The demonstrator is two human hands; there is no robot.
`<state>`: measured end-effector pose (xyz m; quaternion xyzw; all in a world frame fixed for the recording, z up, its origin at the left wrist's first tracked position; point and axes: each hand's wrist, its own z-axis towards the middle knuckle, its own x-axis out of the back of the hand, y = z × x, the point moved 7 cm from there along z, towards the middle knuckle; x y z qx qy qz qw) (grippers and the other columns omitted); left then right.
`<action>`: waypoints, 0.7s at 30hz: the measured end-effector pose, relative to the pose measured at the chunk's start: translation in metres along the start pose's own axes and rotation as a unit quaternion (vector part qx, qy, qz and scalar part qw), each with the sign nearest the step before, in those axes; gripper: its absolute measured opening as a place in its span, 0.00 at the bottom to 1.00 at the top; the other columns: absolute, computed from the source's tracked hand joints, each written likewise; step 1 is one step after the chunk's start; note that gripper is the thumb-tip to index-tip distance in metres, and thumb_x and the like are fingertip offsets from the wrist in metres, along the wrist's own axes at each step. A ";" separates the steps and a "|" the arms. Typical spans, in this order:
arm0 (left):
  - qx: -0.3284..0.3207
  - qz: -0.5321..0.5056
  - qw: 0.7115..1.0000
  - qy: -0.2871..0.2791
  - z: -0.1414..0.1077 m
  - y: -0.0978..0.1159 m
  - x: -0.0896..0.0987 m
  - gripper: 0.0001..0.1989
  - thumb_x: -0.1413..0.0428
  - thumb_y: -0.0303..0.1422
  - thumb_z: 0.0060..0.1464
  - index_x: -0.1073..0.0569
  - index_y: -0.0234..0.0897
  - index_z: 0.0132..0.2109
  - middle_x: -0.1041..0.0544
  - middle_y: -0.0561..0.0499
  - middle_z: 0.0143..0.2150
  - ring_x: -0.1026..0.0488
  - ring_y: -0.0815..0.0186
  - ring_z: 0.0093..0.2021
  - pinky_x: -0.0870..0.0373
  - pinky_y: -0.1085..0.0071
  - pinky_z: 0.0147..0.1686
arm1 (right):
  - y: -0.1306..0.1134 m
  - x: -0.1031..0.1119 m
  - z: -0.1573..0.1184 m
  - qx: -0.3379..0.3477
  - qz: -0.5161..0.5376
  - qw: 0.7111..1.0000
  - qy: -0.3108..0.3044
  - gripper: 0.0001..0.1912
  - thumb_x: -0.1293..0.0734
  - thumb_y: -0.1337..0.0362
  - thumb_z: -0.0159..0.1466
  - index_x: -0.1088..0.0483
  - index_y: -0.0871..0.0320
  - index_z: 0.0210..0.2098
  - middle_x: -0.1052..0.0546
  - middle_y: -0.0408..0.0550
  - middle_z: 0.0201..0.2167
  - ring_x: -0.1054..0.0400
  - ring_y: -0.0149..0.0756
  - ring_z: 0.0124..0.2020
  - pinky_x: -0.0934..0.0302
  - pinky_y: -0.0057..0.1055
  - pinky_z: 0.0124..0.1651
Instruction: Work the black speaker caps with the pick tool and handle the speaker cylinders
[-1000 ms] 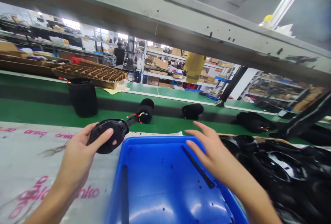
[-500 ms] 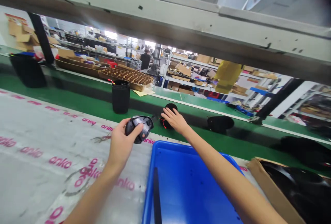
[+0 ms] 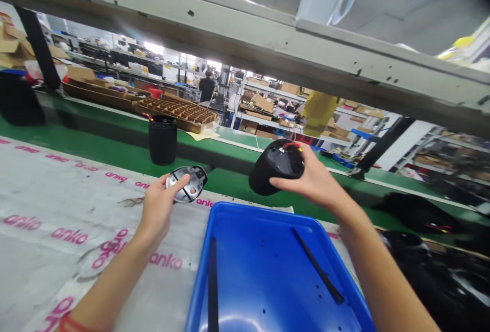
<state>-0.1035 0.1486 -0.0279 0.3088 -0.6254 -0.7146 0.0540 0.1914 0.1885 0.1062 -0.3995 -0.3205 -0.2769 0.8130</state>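
Note:
My left hand (image 3: 157,204) grips a round black plastic cover (image 3: 187,184) by its edge, thumb across its shiny inner face with cutouts. In my right hand (image 3: 310,179) is a black cloth-covered cylinder, like a speaker body (image 3: 264,171), tilted so its end with red wires faces up and toward me. It is raised over the green conveyor belt (image 3: 218,181). Below both hands lies a blue tray (image 3: 260,265) with two black strips (image 3: 319,265) in it. Another black cylinder (image 3: 163,140) with red and yellow wires stands upright on the belt, beyond my left hand.
More black cylinders sit on the belt at far left (image 3: 19,99) and right (image 3: 417,212). Black parts (image 3: 432,270) fill a box at lower right. A divided cardboard tray (image 3: 176,110) rests behind the belt. A metal beam (image 3: 229,25) crosses overhead.
My right hand has taken hold of the black cylinder, lifted it off the belt and tilted it. My left hand still holds the cover, now turned flatter. The view has shifted right.

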 end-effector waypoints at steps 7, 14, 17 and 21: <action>0.032 0.060 0.990 -0.122 -0.037 -0.009 -0.036 0.25 0.33 0.44 0.38 0.24 0.32 0.41 0.21 0.48 0.36 0.27 0.67 0.34 0.32 0.79 0.33 | -0.054 -0.012 -0.078 0.057 0.131 0.938 -0.317 0.43 0.21 0.62 0.44 0.38 0.51 0.56 0.28 0.41 0.52 0.31 0.36 0.52 0.38 0.27 0.56; 0.059 0.080 0.985 -0.142 -0.069 -0.010 -0.051 0.28 0.33 0.46 0.38 0.29 0.36 0.45 0.22 0.52 0.34 0.26 0.66 0.31 0.27 0.78 0.32 | -0.067 -0.028 -0.095 0.105 0.079 0.900 -0.416 0.39 0.29 0.61 0.56 0.44 0.62 0.64 0.33 0.49 0.61 0.36 0.30 0.59 0.45 0.17 0.59; 0.066 0.080 0.990 -0.096 -0.083 0.000 -0.052 0.29 0.33 0.47 0.37 0.30 0.38 0.43 0.23 0.55 0.27 0.28 0.68 0.27 0.29 0.81 0.29 | -0.049 -0.021 -0.101 0.153 -0.078 0.931 -0.323 0.44 0.34 0.50 0.61 0.54 0.62 0.68 0.40 0.54 0.65 0.39 0.40 0.62 0.38 0.26 0.57; 0.098 0.066 0.993 -0.014 -0.094 0.006 -0.049 0.34 0.31 0.52 0.30 0.31 0.42 0.44 0.21 0.55 0.27 0.25 0.67 0.25 0.29 0.84 0.26 | -0.051 -0.002 -0.110 0.187 -0.220 0.957 -0.007 0.29 0.51 0.45 0.68 0.34 0.58 0.53 0.24 0.57 0.51 0.26 0.45 0.48 0.28 0.34 0.40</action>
